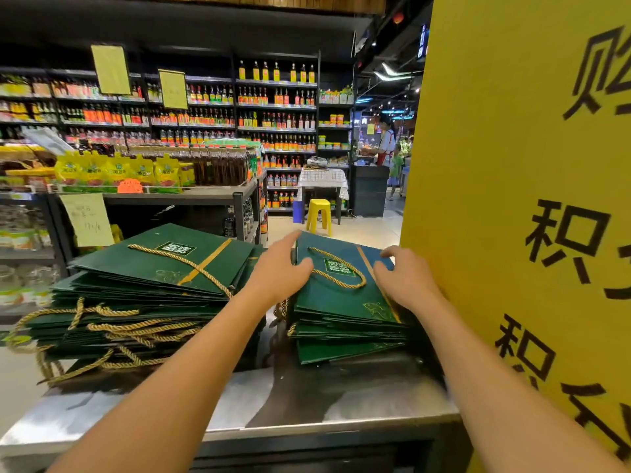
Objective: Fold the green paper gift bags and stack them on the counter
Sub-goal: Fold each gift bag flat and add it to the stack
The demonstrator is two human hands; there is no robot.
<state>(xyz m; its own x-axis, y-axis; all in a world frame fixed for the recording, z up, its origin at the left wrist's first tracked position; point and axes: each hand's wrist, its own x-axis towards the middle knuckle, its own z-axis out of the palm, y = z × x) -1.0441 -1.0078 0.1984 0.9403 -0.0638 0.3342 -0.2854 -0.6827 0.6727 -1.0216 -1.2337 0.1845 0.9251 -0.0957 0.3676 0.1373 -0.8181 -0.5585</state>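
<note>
The left hand [283, 268] and right hand [406, 278], fingers uncurled, are pressing the top green gift bag [336, 303] onto the stack [341, 349] beside the yellow sign [512, 165], a bigger pile [136, 302] farther from the sign seemingly waiting

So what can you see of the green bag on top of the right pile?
The top bag is dark green paper, folded flat, with a gold stripe, a small printed label and a faint gold drawing near one corner. Its twisted gold rope handle loops across the face. It lies on the right pile of similar bags on the metal counter. The left hand and right hand rest on its two sides.
</note>
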